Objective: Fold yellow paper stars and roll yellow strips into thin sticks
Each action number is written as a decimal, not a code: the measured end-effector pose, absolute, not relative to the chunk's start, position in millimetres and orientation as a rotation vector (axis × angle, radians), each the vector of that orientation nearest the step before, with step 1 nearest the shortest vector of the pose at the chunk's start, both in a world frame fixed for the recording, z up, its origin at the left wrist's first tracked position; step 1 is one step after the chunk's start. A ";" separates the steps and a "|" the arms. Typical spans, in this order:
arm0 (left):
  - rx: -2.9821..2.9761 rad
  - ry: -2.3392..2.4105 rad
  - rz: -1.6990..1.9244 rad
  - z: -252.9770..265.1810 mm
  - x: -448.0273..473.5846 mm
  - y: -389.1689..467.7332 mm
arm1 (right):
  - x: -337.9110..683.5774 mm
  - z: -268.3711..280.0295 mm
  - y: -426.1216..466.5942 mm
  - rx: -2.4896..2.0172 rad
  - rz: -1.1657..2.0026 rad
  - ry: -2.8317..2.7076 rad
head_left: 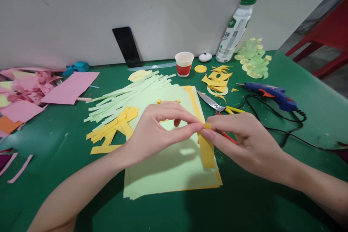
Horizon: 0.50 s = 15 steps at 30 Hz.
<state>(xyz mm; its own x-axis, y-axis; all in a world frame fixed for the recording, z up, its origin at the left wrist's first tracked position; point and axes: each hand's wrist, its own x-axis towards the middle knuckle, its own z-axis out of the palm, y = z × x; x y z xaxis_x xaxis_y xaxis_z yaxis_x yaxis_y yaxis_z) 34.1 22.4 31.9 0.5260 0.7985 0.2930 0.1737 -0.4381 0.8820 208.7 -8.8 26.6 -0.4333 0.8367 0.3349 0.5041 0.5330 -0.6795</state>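
A yellow paper strip (207, 152) hangs from the fingertips of both hands, its lower end over the right edge of the paper stack. My left hand (163, 123) pinches its top end between thumb and forefinger. Right beside that, my right hand (239, 134) pinches the same end. Below them lies a stack of light green paper sheets (163, 174) with yellow sheets under it. Scissors (212, 102) with red and yellow handles lie behind my right hand, which partly hides them. Small folded yellow pieces (178, 100) rest on the stack behind my left hand.
Yellow strips (114, 127) and fringed green strips (122, 105) lie left. Pink paper (72, 87) is farther left. At the back stand a phone (127, 46), paper cup (184, 64) and bottle (236, 29). A corded glue gun (272, 94) and paper flowers (254, 59) lie right.
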 end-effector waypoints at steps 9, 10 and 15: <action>1.926 0.842 0.893 32.8 32.9 21.6 | 209.1 27.2 -9.9 -1.084 0.508 -2.146; 1.933 0.839 0.894 33.1 33.1 21.6 | 209.6 27.4 -9.9 -1.102 0.504 -2.154; 1.950 0.836 0.900 34.4 33.6 21.5 | 211.5 29.1 -9.1 -1.121 0.503 -2.176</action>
